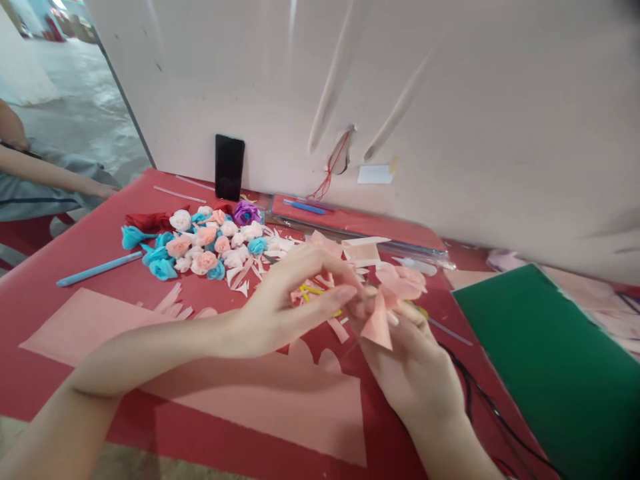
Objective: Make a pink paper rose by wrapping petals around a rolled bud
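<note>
A pink paper flower (400, 281) with loose, open petals is held by my right hand (415, 360), thumb and fingers closed around its lower part. One strip of its paper (379, 327) flares downward over the fingers. My left hand (295, 290) reaches in from the left, thumb and fingertips pinched together at the flower's base. Exactly what those fingertips grip is partly hidden. Beneath both forearms lies a large pink paper sheet (300, 407) with rounded petal shapes (330, 361) at its upper edge. Yellow-handled scissors (313, 290) show partly behind my left hand.
Finished paper flowers (205, 261) in several colours are heaped at the left. A black phone (229, 167) leans on the white panel (450, 120). A blue pen-like stick (100, 269), paper scraps (245, 273) and a green board (545, 360) lie on the red table. A person (45, 167) sits at far left.
</note>
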`<state>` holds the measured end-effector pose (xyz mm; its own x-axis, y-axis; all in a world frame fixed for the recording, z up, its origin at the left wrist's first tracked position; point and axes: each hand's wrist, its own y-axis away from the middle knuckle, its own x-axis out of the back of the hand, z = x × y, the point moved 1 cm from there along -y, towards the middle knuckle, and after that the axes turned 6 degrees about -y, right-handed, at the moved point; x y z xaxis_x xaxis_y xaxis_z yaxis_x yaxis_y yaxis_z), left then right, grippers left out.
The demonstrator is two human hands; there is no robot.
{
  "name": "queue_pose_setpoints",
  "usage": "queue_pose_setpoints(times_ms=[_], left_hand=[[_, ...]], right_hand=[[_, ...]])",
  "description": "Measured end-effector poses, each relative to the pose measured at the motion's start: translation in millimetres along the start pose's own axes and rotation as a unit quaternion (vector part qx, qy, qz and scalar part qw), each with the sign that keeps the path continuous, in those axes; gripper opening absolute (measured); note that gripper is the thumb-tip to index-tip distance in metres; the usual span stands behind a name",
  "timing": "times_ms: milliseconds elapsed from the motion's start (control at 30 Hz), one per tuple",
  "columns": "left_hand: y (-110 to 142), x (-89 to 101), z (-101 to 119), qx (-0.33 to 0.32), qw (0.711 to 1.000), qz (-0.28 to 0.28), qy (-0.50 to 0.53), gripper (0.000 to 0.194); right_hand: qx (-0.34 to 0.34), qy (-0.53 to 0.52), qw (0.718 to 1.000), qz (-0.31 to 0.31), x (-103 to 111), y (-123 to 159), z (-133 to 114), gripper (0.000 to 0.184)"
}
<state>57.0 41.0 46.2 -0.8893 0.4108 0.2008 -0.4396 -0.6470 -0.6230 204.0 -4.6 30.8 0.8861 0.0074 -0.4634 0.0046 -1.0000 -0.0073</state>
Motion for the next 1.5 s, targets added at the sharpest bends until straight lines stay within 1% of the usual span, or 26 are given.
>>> queue_pose_setpoints(times_ms=[100, 233, 300, 433, 533, 600, 700, 733, 900, 1000, 1100, 1167, 1233, 1300, 1367, 1400, 1433, 1500], left_hand=[[-2, -2.7, -4, 0.025, 0.998, -0.015, 0.055, 0.006], [-4, -5.0, -7, 0.112, 0.983, -0.035, 0.144, 0.011], [-5, -4.9, -8, 0.138, 0.971, -0.050, 0.191, 0.014], [-6, -3.8, -10, 0.166, 0.949, -0.068, 0.258, 0.015], [-6, -3.5, -10, 0.181, 0.944, -0.064, 0.267, 0.016], [-5, -3.5, -9, 0.170, 0.953, -0.056, 0.244, 0.015], [-3, -3.7, -7, 0.121, 0.972, -0.032, 0.198, 0.012], [-2, -4.0, -7, 0.104, 0.978, -0.023, 0.182, 0.012], [2, -5.8, -7, 0.037, 0.996, 0.032, 0.078, 0.018], [3, -6.2, -9, 0.012, 0.997, 0.061, 0.050, 0.018], [3, -6.8, -12, 0.019, 0.996, 0.080, 0.040, 0.017], [3, -7.7, -13, 0.016, 0.994, 0.096, 0.041, 0.016], [4, -9.0, -15, 0.014, 0.993, 0.112, 0.038, 0.016], [6, -10.3, -16, 0.013, 0.993, 0.112, 0.033, 0.017], [7, -11.3, -17, 0.009, 0.995, 0.094, 0.039, 0.018], [8, -11.5, -17, 0.007, 0.995, 0.083, 0.046, 0.018], [8, -11.6, -17, 0.007, 0.996, 0.071, 0.053, 0.017], [8, -11.2, -15, 0.012, 0.996, 0.058, 0.063, 0.016]], right_hand=[[-0.065, -0.024, 0.997, -0.046, -1, 0, 2, 0.010], [-0.103, -0.050, 0.991, -0.071, -2, 1, 7, 0.015], [-0.104, -0.052, 0.990, -0.082, -2, 2, 8, 0.015], [-0.098, -0.064, 0.988, -0.100, -6, 3, 7, 0.012], [-0.089, -0.055, 0.989, -0.103, -11, 3, 5, 0.015], [-0.067, -0.017, 0.993, -0.093, -12, 3, 5, 0.018], [-0.038, 0.058, 0.996, -0.059, -10, 4, 7, 0.018], [-0.029, 0.069, 0.996, -0.054, -9, 4, 8, 0.016], [0.001, 0.077, 0.996, -0.053, -8, 5, 11, 0.011], [0.047, 0.089, 0.993, -0.055, -9, 5, 8, 0.009], [0.117, 0.167, 0.977, -0.059, -8, 5, 5, 0.009], [0.157, 0.241, 0.956, -0.054, -7, 6, 3, 0.009], [0.193, 0.306, 0.932, -0.036, -8, 7, 2, 0.007], [0.226, 0.351, 0.909, -0.018, -11, 8, 1, 0.001], [0.253, 0.374, 0.892, -0.002, -12, 8, 0, 0.017], [0.259, 0.377, 0.889, 0.000, -12, 9, 1, 0.025], [0.259, 0.373, 0.891, -0.004, -11, 9, 1, 0.030], [0.245, 0.339, 0.908, -0.022, -8, 9, 3, 0.031]])
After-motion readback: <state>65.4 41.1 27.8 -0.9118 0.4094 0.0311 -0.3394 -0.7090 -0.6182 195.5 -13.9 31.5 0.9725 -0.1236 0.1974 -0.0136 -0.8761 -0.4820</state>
